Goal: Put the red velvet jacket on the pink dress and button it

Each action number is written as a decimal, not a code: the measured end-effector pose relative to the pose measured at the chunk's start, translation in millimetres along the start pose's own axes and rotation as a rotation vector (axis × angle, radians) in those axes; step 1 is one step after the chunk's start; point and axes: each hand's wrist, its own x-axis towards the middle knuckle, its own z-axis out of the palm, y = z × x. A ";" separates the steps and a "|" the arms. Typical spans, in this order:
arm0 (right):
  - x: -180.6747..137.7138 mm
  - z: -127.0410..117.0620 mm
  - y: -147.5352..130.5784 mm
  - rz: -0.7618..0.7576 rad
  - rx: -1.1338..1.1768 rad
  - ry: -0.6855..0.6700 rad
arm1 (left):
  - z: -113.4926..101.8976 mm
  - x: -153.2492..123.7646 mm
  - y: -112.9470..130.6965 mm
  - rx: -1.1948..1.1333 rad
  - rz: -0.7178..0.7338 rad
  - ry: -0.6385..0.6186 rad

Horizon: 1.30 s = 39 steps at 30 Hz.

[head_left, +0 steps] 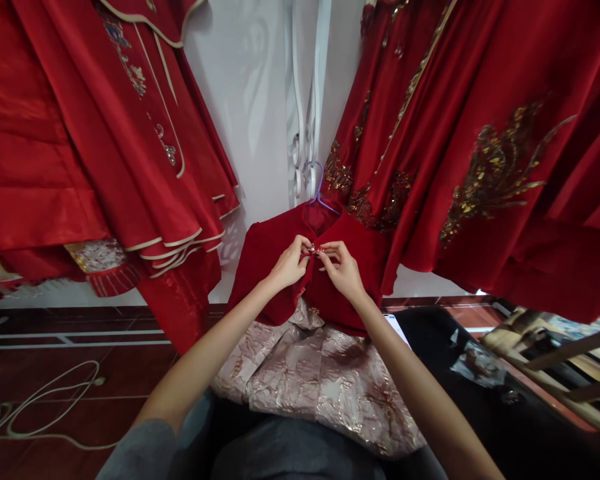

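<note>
A small red velvet jacket (267, 250) hangs on a purple hanger (318, 190) straight ahead, over a pink and gold brocade skirt (320, 380). Both my hands meet at the jacket's front opening. My left hand (291, 263) pinches the left edge beside a small gold clasp (313, 250). My right hand (341, 267) pinches the right edge at the same clasp. The fingers of both hands are closed on the fastening.
Red embroidered garments hang at the left (105, 133) and at the right (480, 147). A white wall with a white scrolled rail (303, 100) stands behind. A white cable (45, 400) lies on the dark red floor at the left. A black surface (480, 387) and wooden pieces (570, 353) are at the right.
</note>
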 end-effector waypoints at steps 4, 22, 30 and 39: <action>0.4 0.9 0.6 0.001 0.005 0.010 | 1.7 1.5 -1.6 0.022 -0.013 -0.004; 7.1 -3.9 -3.9 0.037 0.017 0.025 | -5.1 -0.9 19.4 0.206 0.036 0.030; 12.5 -6.0 -0.6 0.058 0.012 -0.035 | -4.7 4.1 14.4 0.206 0.027 0.033; 23.3 -8.6 6.1 0.041 -0.059 -0.050 | -6.1 12.2 19.6 0.258 0.026 -0.011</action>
